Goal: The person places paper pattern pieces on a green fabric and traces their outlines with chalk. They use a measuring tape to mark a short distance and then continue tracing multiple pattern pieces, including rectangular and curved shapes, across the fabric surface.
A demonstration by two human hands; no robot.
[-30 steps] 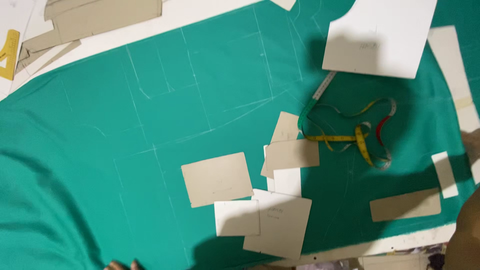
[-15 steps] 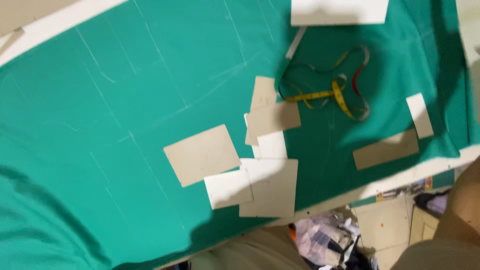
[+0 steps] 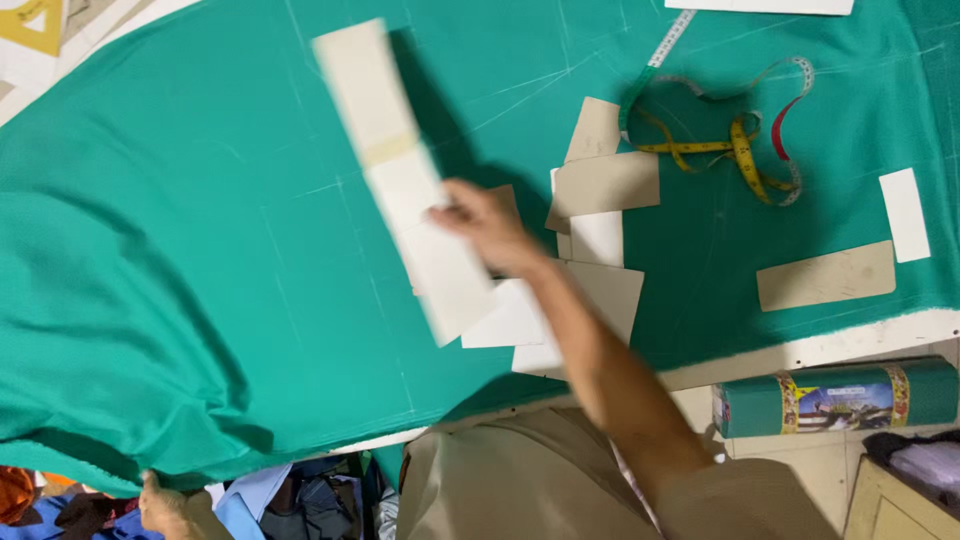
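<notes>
Now my right hand point(image 3: 487, 228) was over the green fabric point(image 3: 200, 250), its fingers closed on a long pale cardboard strip point(image 3: 405, 180), which half a second before was not in view. The strip was lifted and blurred, slanting above the pile of cardboard pattern pieces point(image 3: 600, 185), to the left of the measuring tape point(image 3: 735, 150). My left hand point(image 3: 165, 505) was at the near edge of the fabric; I could not tell its grip.
</notes>
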